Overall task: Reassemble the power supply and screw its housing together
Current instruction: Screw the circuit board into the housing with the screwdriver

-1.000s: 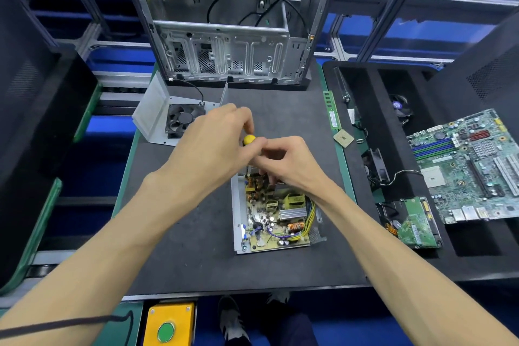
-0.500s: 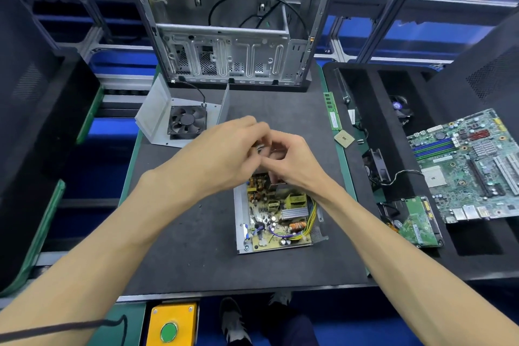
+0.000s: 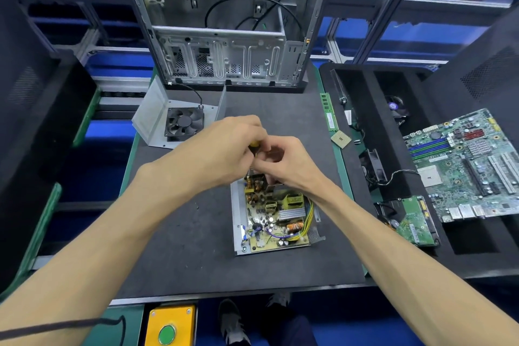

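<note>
Screwdriver back in view over the open supply

Hands met above the far end of the power supply (image 3: pixel 273 216), which lay open on the dark surface (image 3: pixel 174 255) with its circuit board exposed in the metal tray. The left hand (image 3: pixel 224 154) was curled round a screwdriver (image 3: pixel 254 145), whose yellow cap showed between the fingers. Half a second earlier that cap had been hidden inside the fist; a second earlier it had shown, so the tool seemed to be turning or being re-gripped rather than set down. The right hand (image 3: pixel 283 166) was bent over the same corner with fingertips pinched together, though what they held, if anything, could not be made out. My guess was that a board screw was being driven at that end, with the housing not yet closed. The cover (image 3: pixel 157 118) with its fan (image 3: pixel 184 122) sat apart, near the empty computer case (image 3: pixel 224 59). No brand or label was readable anywhere; print on the motherboard (image 3: pixel 471 163) to the right was too small.
</note>
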{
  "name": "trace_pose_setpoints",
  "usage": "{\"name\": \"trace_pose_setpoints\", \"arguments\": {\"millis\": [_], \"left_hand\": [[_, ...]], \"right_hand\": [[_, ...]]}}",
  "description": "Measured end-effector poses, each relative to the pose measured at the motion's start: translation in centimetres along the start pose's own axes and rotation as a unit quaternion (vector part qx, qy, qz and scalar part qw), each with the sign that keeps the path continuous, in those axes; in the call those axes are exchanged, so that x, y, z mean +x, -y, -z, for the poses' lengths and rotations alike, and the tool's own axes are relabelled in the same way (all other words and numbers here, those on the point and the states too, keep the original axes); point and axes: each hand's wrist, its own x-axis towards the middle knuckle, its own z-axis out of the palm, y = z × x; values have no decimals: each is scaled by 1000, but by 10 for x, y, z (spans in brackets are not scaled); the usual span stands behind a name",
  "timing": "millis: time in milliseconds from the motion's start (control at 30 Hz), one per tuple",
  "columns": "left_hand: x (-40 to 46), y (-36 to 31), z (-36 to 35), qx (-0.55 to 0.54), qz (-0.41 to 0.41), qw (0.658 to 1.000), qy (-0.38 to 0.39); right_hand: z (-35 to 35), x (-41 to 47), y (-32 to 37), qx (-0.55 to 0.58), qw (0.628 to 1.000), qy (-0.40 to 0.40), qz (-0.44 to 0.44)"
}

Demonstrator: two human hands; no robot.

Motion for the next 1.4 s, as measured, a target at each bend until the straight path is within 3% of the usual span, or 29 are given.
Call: {"name": "trace_pose_setpoints", "arguments": {"millis": [200,400,633,800,867,967,1100,1300,1400], "left_hand": [[6,9,-2,-6,41,996,-85],[7,14,5,-12,4,1000,-21],[9,14,4,-29,44,995,-83],[10,12,9,-23,4,1000,-6],[11,12,8,-22,-4,1000,-10],[13,11,1,10,44,998,-49],[16,11,-5,100,113,988,-44],[14,19,-15,91,72,989,87],[9,20,-28,95,85,991,47]], "right_hand": [[1,1,0,13,1000,0,-23],[2,1,-4,7,1000,14,-14],[0,2,-3,8,999,-18,-32],[1,1,-1,8,1000,0,-14],[1,1,0,0,1000,0,-12],[1,1,-1,-4,1000,-10,-19],[1,1,-2,-17,1000,4,-15],[0,0,-8,-46,998,36,-10],[2,2,-9,-72,997,28,-4]]}}
